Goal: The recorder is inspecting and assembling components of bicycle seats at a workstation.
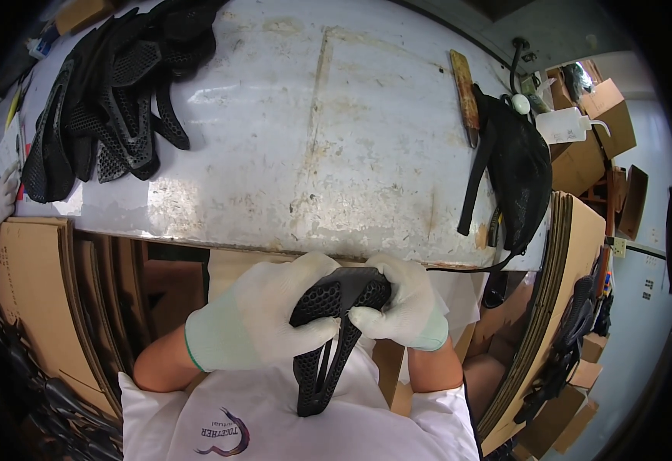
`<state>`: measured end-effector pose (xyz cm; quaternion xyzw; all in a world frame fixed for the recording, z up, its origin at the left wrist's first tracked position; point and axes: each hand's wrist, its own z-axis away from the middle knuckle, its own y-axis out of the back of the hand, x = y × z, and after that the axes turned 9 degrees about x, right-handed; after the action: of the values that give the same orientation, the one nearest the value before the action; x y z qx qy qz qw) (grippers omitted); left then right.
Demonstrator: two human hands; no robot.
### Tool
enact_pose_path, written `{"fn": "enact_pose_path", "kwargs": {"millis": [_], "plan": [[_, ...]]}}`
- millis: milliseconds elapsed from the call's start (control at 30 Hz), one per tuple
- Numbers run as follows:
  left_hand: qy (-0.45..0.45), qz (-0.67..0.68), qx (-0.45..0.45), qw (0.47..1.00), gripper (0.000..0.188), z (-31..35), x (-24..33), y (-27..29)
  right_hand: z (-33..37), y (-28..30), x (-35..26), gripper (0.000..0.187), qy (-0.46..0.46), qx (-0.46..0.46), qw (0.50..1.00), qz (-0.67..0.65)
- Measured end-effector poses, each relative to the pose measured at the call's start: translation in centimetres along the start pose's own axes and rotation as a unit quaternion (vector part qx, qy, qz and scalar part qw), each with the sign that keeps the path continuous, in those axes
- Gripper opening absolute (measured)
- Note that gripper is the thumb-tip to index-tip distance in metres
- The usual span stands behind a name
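Observation:
A black bicycle saddle (pixel 336 296) with a honeycomb surface and a long slot down its middle is held at the table's near edge. Its wide end points away from me and its narrow nose hangs toward my chest. My left hand (pixel 274 315), in a white glove with a pale green cuff, grips the left side of the wide end, thumb near the centre. Gloved the same way, my right hand (pixel 406 303) is closed on the right side, its thumb pressed by the slot. The fingertips under the saddle are hidden.
Similar black saddles (pixel 132 100) lie heaped at the table's far left. On the right are a long worn tool (pixel 465 96), a black mesh bag (pixel 519 169) and a white squeeze bottle (pixel 562 125). Cardboard stacks (pixel 32 284) flank me. Another person's gloved hand (pixel 1 200) shows far left.

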<state>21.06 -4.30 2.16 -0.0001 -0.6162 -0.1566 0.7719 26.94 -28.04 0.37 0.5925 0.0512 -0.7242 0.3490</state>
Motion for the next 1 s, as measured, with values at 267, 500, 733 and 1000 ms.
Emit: {"fn": "enact_pose_path", "kwargs": {"millis": [267, 500, 733, 1000], "plan": [[0.019, 0.055, -0.033, 0.998, 0.042, -0.5, -1.2, 0.6, 0.6, 0.4, 3.2, 0.037, -0.013, -0.024, 0.989, -0.148], [-0.009, 0.031, -0.037, 0.999, 0.041, -0.6, -0.7, 0.7, 1.3, -0.4, 3.4, 0.043, -0.026, -0.009, 0.967, -0.255], [-0.013, 0.032, -0.007, 0.999, 0.038, -0.6, -0.2, 0.1, 1.1, -0.7, 2.8, 0.046, -0.034, 0.012, 0.959, -0.280], [-0.122, -0.003, 0.105, 0.987, 0.033, -0.5, -0.4, -1.4, 1.5, -2.3, 0.6, 0.054, -0.005, 0.179, 0.978, -0.110]]}}
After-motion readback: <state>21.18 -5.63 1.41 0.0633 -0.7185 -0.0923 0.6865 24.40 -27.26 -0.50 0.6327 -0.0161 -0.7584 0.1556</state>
